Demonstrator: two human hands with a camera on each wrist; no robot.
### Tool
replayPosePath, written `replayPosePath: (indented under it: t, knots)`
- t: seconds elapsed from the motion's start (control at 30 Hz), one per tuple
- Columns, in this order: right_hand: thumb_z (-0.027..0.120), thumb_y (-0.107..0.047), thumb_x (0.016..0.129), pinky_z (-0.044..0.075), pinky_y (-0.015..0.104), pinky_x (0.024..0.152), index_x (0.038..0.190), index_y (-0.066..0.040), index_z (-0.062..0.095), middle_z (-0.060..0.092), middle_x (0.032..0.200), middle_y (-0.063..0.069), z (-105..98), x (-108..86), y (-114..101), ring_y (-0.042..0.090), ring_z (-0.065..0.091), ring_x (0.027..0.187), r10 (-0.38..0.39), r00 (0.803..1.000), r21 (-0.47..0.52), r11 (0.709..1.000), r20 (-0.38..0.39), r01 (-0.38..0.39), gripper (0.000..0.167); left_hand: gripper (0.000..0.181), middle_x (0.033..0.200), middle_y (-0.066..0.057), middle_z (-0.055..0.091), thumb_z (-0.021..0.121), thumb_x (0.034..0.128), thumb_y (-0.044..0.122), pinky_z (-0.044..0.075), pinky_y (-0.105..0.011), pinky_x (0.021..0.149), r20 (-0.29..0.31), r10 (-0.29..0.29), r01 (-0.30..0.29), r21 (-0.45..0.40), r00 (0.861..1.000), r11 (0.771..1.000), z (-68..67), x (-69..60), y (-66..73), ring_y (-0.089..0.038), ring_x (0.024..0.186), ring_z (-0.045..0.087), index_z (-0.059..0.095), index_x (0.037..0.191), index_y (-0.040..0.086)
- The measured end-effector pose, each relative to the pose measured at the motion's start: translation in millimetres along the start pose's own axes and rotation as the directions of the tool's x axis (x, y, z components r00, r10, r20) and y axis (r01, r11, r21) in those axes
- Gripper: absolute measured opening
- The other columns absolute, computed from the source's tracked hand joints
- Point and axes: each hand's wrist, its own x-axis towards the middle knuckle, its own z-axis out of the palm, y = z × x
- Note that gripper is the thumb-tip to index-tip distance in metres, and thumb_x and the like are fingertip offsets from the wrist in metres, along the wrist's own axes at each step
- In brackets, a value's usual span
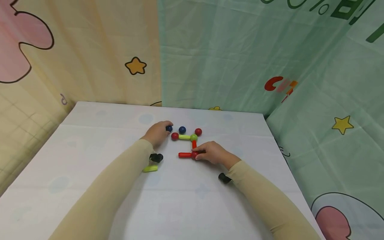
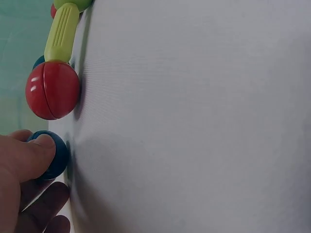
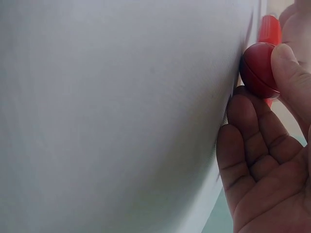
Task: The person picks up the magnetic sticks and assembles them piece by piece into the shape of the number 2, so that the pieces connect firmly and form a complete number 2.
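My left hand pinches a dark blue ball between thumb and fingers, low over the table. My right hand holds a red ball at the near corner of a joined piece. From that ball a red stick points left, and another red stick runs away to a green ball. A yellow-green stick links the green ball to a second red ball, which sits just beside the pinched blue ball. My right fingers partly cover the near joint.
Behind the joined piece lie another blue ball and a loose red ball. A loose yellow-green stick lies beside my left forearm. The white table meets patterned curtains at the back and right.
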Motion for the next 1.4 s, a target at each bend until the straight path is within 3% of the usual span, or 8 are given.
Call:
replayPosePath:
  t: [0.17,0.47,0.77,1.0,1.4]
  knots:
    - [0.080,-0.027,0.095,0.055,0.039,0.103,0.136,-0.026,0.073,0.074,0.130,-0.002,0.9,0.0,-1.8,0.018,0.062,0.116,-0.023,1.000,-0.018,1.000,-0.001,0.023,0.042,0.039,0.152,-0.014,0.058,0.061,0.1067,0.016,0.039,-0.058,0.121,-0.025,-0.029,0.029,0.001,0.999,1.000,-0.4,-1.0,-6.1,-0.038,0.145,0.050,0.058,0.145,0.017]
    - [0.077,-0.024,0.097,0.055,0.038,0.103,0.137,-0.023,0.073,0.073,0.130,-0.001,2.4,2.8,-9.5,0.017,0.061,0.115,-0.057,0.998,-0.043,0.997,0.010,0.057,0.040,0.038,0.149,-0.015,0.059,0.063,0.1061,0.019,0.039,-0.059,0.121,0.008,-0.068,0.068,-0.008,0.998,0.998,-7.2,-12.4,-12.9,-0.038,0.139,0.053,0.056,0.143,0.016]
    - [0.078,-0.024,0.097,0.056,0.036,0.102,0.135,-0.023,0.073,0.073,0.129,-0.002,3.3,5.5,-11.8,0.017,0.062,0.114,-0.058,0.998,-0.047,0.997,-0.003,0.058,0.039,0.037,0.147,-0.017,0.060,0.067,0.1045,0.023,0.041,-0.060,0.119,0.048,-0.040,0.040,-0.004,0.998,0.999,-15.0,-31.5,-19.5,-0.036,0.132,0.056,0.058,0.140,0.017]
    - [0.077,-0.023,0.097,0.056,0.034,0.099,0.135,-0.022,0.074,0.073,0.124,-0.004,3.9,8.8,-12.1,0.016,0.061,0.110,-0.057,0.998,-0.042,0.998,-0.008,0.056,0.038,0.038,0.141,-0.013,0.062,0.071,0.1022,0.024,0.045,-0.057,0.117,0.098,-0.040,0.043,-0.030,0.994,0.999,-16.4,-41.4,-23.5,-0.033,0.123,0.056,0.060,0.139,0.021]
    - [0.077,-0.023,0.098,0.056,0.033,0.098,0.135,-0.022,0.074,0.073,0.124,-0.004,3.5,11.1,-13.2,0.016,0.061,0.109,-0.057,0.998,-0.063,0.996,-0.007,0.056,0.037,0.036,0.129,-0.010,0.066,0.071,0.1015,0.024,0.049,-0.053,0.112,0.171,0.021,-0.015,-0.039,0.985,0.999,-15.9,-54.7,-25.6,-0.031,0.119,0.058,0.063,0.136,0.024]
